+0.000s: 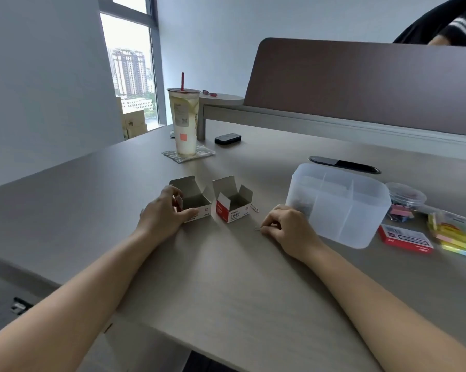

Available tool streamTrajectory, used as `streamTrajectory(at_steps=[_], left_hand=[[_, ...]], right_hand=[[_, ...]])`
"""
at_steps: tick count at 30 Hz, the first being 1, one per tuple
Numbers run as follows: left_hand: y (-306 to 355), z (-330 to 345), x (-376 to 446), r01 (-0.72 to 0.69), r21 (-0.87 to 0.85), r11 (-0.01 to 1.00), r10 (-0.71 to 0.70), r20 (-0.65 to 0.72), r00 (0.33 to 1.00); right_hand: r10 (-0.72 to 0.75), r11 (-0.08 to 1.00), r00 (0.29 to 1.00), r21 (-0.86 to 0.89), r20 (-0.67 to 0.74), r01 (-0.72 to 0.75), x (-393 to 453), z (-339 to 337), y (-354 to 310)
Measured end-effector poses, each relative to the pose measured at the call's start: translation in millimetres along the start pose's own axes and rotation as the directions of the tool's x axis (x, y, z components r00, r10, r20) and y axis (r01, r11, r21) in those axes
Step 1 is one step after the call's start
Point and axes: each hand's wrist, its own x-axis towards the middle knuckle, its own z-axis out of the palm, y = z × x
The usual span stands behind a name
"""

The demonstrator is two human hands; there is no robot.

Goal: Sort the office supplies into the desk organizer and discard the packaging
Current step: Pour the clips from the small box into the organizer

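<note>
Two small open cardboard boxes stand mid-desk. My left hand (165,210) grips the left box (197,202) by its side, thumb on the front. The right box (233,208), red and white, stands free, with a loose paper clip (254,208) beside it. My right hand (285,226) rests on the desk with fingertips pinched on another paper clip (257,228). Just right of that hand stands the translucent desk organizer (342,208) with several compartments; dark small items lie in its near-left compartment.
A red closed box (405,238), coloured sticky notes (457,237), binder clips (401,213) and a round clear tub (407,196) lie right of the organizer. An iced drink cup (184,122) and a black case (228,138) stand farther back. A brown partition (360,84) lines the far edge.
</note>
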Motion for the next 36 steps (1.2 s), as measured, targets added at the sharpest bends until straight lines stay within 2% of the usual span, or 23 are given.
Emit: streamTrajectory(at_steps=[2, 7, 12, 15, 21, 27, 31, 36], left_hand=[[-1, 1, 2, -0.006, 0.001, 1.0, 0.006, 0.002, 1.0], [-4, 1, 5, -0.007, -0.015, 1.0, 0.008, 0.005, 1.0], [-7, 1, 6, -0.014, -0.027, 1.0, 0.014, 0.001, 1.0], [-6, 1, 6, -0.023, -0.035, 0.999, 0.023, 0.005, 1.0], [-6, 0, 4, -0.032, -0.029, 0.999, 0.033, 0.014, 0.999], [-4, 0, 4, -0.035, -0.047, 0.998, 0.037, 0.06, 0.998], [-5, -1, 3, -0.034, -0.069, 0.997, 0.04, 0.09, 0.995], [1, 0, 0, -0.077, -0.113, 0.991, 0.088, 0.099, 0.991]], right_hand=[[0.038, 0.998, 0.999, 0.042, -0.01, -0.038, 7, 2, -1], [0.19, 0.977, 0.971, 0.123, -0.148, -0.172, 32, 14, -10], [0.297, 0.955, 0.946, 0.062, -0.131, -0.291, 45, 19, -8], [0.316, 0.949, 0.943, 0.034, -0.108, -0.314, 49, 20, -6], [0.281, 0.957, 0.95, 0.113, -0.139, -0.267, 43, 19, -7], [0.264, 0.959, 0.964, 0.115, -0.019, -0.261, 42, 14, -8], [0.181, 0.983, 0.982, 0.05, -0.053, -0.178, 35, 15, -6], [0.044, 0.997, 0.995, 0.069, -0.086, -0.038, 18, -1, -6]])
